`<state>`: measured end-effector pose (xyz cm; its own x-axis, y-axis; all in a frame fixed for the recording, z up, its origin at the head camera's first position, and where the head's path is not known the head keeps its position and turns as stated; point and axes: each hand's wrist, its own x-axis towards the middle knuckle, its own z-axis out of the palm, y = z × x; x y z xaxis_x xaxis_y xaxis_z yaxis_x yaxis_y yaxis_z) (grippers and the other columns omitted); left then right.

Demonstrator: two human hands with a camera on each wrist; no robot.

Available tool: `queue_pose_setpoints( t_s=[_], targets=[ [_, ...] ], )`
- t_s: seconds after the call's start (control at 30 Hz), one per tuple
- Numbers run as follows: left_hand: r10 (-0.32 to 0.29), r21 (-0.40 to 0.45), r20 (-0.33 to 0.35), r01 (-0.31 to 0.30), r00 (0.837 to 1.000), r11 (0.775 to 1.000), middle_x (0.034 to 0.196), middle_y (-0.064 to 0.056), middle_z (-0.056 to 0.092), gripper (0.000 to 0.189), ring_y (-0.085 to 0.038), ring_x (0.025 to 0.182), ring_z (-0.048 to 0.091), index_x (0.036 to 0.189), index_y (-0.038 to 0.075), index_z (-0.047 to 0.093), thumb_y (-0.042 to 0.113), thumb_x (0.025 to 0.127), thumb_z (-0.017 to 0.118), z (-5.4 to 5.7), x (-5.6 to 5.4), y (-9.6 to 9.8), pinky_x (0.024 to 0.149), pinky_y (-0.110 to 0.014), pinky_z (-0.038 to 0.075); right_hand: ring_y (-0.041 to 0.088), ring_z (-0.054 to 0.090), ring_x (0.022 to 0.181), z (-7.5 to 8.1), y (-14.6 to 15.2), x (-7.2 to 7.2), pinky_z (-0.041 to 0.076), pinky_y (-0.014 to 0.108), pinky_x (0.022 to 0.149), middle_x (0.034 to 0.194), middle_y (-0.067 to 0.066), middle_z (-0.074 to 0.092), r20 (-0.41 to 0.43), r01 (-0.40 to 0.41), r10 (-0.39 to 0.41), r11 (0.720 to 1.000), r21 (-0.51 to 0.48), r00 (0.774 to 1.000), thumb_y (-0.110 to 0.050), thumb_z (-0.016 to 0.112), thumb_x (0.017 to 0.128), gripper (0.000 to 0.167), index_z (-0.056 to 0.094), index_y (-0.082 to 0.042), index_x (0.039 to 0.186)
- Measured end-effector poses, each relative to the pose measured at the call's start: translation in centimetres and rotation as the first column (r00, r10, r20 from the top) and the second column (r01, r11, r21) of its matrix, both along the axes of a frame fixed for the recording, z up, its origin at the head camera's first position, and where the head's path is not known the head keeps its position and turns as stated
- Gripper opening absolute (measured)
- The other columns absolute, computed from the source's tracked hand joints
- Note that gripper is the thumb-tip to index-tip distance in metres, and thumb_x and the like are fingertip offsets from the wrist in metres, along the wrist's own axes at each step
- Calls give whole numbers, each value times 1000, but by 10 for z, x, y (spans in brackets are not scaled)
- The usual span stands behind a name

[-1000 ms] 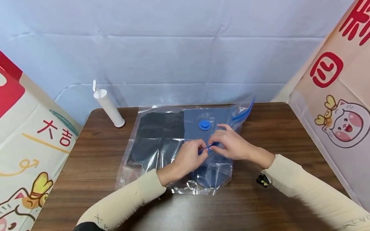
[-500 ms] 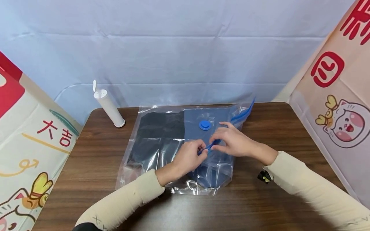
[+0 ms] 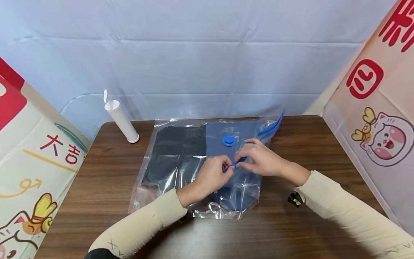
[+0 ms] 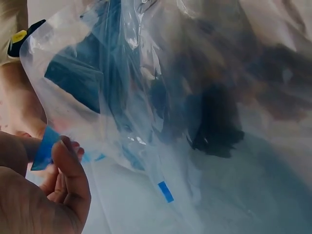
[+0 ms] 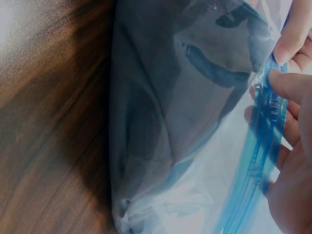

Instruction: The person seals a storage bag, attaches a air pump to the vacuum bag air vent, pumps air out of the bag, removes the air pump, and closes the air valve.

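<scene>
Over the right half of the clear bag (image 3: 142, 199), the left hand (image 3: 212, 176) pinches the blue strip (image 5: 248, 180) between thumb and fingers, and close beside it the right hand (image 3: 262, 158) is clamped on the same strip, its thumb on one face and fingers behind, as the right wrist view shows. Against a second ago, the right hand sits slightly farther right while the left is nearly where it was. Judging by that, the work is at the same stretch of strip; whether its two sides are joined there, I cannot tell.

Under the hands, the bag lies flat on the desk (image 3: 93, 180), unmoved, with what look like a black cloth (image 3: 181, 140) and a blue-grey cloth (image 3: 215, 133) inside. The strip's far end stands lifted at the bag's back right corner, well apart from the left hand. Just behind the hands, the blue valve (image 3: 229, 140) sits on the bag. Farther out, at the desk's back left, stands a white cylinder (image 3: 123, 122), untouched, and behind everything hangs a pale backdrop (image 3: 194, 68).
</scene>
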<state>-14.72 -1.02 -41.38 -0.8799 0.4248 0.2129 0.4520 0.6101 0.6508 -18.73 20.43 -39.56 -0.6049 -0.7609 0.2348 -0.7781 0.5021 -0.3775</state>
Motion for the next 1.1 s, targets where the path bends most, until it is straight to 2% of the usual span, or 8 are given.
queue_pose_setpoints(
  t_s=[0.27, 0.43, 0.57, 0.8, 0.93, 1.1],
  targets=[
    [0, 36, -31, 1, 1000, 999, 70, 5, 62, 12, -4, 56, 48, 79, 12, 67, 8, 90, 70, -1, 0, 1, 55, -20, 42, 10, 67, 85, -1, -2, 0, 28, 60, 112, 94, -6, 75, 9, 16, -16, 1000, -18, 1000, -4, 78, 87, 14, 77, -12, 98],
    [3, 44, -51, 0, 999, 999, 70, 5, 62, 12, -5, 58, 49, 78, 12, 67, 7, 89, 71, -2, -1, 1, 56, -20, 42, 15, 64, 88, -3, -6, 3, 31, 62, 109, 88, -5, 72, -77, 15, -18, 999, -44, 997, -1, 80, 83, 15, 75, -14, 90],
    [6, 40, -34, -4, 999, 999, 71, 5, 62, 11, -5, 58, 50, 79, 12, 67, 7, 88, 70, -3, -1, 0, 56, -19, 42, 17, 64, 89, -5, -8, 4, 34, 62, 107, 86, -5, 70, -127, 25, -30, 999, -45, 991, -3, 80, 83, 14, 75, -14, 88],
    [39, 23, 30, -39, 999, 999, 78, 4, 64, 6, -8, 68, 55, 86, 12, 68, 13, 90, 71, -1, -4, 1, 62, -22, 46, 14, 64, 85, -3, -7, 2, 35, 58, 109, 92, -5, 73, -69, 98, -97, 995, 5, 993, -9, 82, 86, 13, 75, -12, 97],
    [44, 6, 25, -44, 999, 999, 78, 4, 65, 6, -7, 68, 55, 85, 11, 68, 11, 91, 70, 1, -4, 3, 63, -22, 47, 15, 66, 86, 0, -4, 0, 34, 60, 109, 94, -4, 73, -43, 71, -70, 997, 5, 997, -8, 82, 86, 16, 73, -11, 99],
    [44, 1, 26, -44, 999, 999, 72, 4, 60, 7, -7, 58, 49, 82, 13, 65, 10, 87, 68, 4, -3, 5, 56, -22, 43, 17, 65, 94, 1, 0, -3, 31, 61, 111, 93, -5, 70, -29, 46, -47, 999, -21, 998, -5, 81, 86, 15, 72, -14, 94]
  ],
)
